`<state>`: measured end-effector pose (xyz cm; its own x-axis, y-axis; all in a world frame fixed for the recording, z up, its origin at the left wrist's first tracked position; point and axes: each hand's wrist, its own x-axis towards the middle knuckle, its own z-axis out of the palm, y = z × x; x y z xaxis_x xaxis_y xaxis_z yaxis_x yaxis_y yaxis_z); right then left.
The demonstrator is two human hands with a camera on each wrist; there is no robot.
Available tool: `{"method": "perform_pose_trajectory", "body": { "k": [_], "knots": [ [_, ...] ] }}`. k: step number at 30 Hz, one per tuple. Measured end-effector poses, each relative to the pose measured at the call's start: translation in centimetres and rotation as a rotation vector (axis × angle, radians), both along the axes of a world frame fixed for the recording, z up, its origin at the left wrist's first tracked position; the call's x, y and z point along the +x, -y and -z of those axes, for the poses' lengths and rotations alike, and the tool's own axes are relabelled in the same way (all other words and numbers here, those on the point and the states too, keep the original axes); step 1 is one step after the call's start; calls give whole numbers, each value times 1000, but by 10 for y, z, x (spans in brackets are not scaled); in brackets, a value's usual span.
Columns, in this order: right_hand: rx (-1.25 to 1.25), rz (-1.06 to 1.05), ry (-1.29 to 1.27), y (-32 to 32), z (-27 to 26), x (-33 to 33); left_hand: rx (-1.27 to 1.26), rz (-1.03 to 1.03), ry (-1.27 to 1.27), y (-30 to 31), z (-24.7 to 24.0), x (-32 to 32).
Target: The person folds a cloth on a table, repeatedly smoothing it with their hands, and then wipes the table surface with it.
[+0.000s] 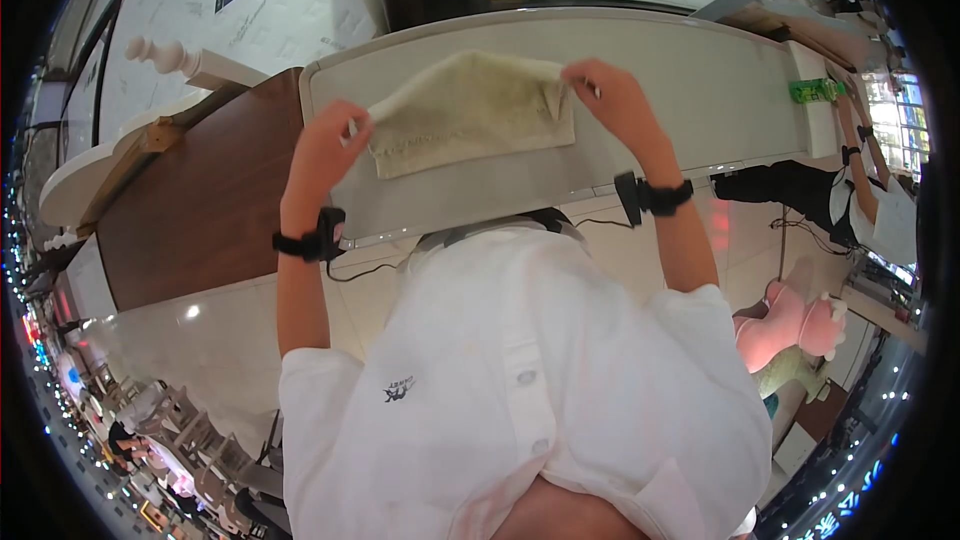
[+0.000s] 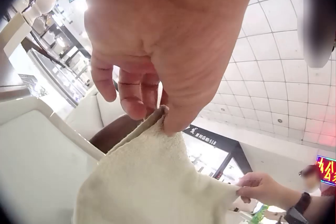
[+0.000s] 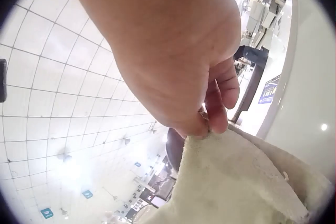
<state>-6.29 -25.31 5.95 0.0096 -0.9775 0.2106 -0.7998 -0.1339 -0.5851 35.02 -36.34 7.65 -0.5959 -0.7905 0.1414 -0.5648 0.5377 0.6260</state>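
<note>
The cream towel (image 1: 470, 110) is stretched out in front of the person, over the white desk (image 1: 700, 90), with its long axis running side to side from one hand to the other. The left hand (image 1: 325, 145) grasps the towel's left end. In the left wrist view the thumb and fingers (image 2: 131, 98) pinch a corner of the cloth, and the rest spreads away below them. The right hand (image 1: 610, 100) grasps the opposite end and sits a little higher and farther from the body than the left, so the upper edge of the towel slopes up towards the right. In the right wrist view its fingertips (image 3: 215, 124) close on the cloth's edge in the same kind of pinch. Neither hand is nearer to the towel than the other, since each holds one end and the cloth spans the gap between them. The bulk of the towel lies ahead of and between the hands, facing the desk top. Whether its lower edge touches the desk or hangs just above it cannot be told from these views. A brown wooden panel (image 1: 200, 210) adjoins the desk on the left side.
</note>
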Motion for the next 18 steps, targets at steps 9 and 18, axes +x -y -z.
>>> {"method": "perform_pose_trajectory", "body": {
  "k": [9, 18],
  "knots": [
    [144, -63, -5, -61, 41, 10, -188, 93, 225, -47, 54, 31],
    [113, -137, -212, -56, 16, 26, -288, 88, 289, -54, 40, 10]
  ]
}}
